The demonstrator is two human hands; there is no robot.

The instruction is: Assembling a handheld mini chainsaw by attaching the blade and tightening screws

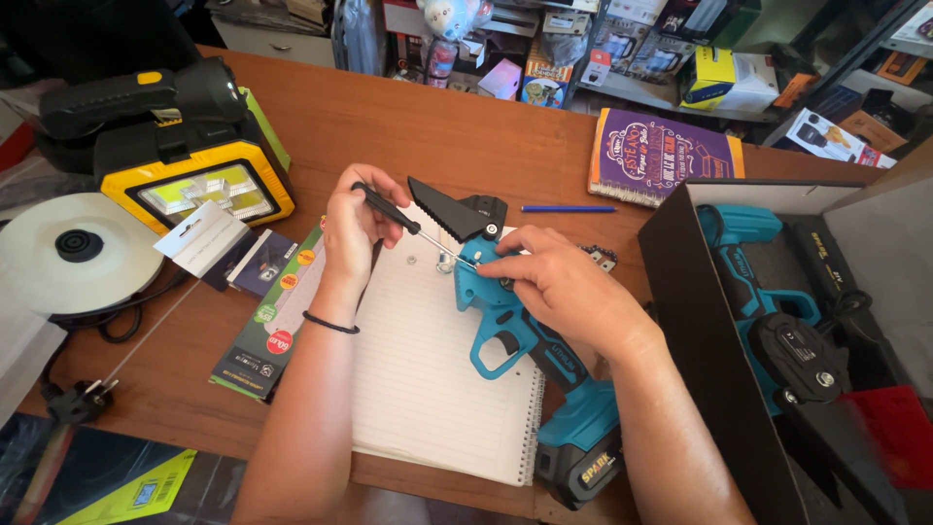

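A teal cordless mini chainsaw [515,335] lies on an open spiral notebook [428,379] on the wooden table [437,136]. Its black guard [457,209] points up and away, and its battery [583,457] hangs near the front edge. My left hand [352,226] grips a black-handled screwdriver [389,209] whose thin shaft reaches the saw's head. My right hand [554,282] rests on the saw's head, fingers pinched at the screwdriver's tip. A small metal nut [445,261] lies on the paper just left of the head.
A yellow and black work lamp [185,156] and a white disc-shaped base [73,253] stand at left. Green packaging [272,321] lies beside the notebook. A blue pen [569,208] and purple notebook [661,156] lie farther back. An open black box [719,321] at right holds another teal tool [768,311].
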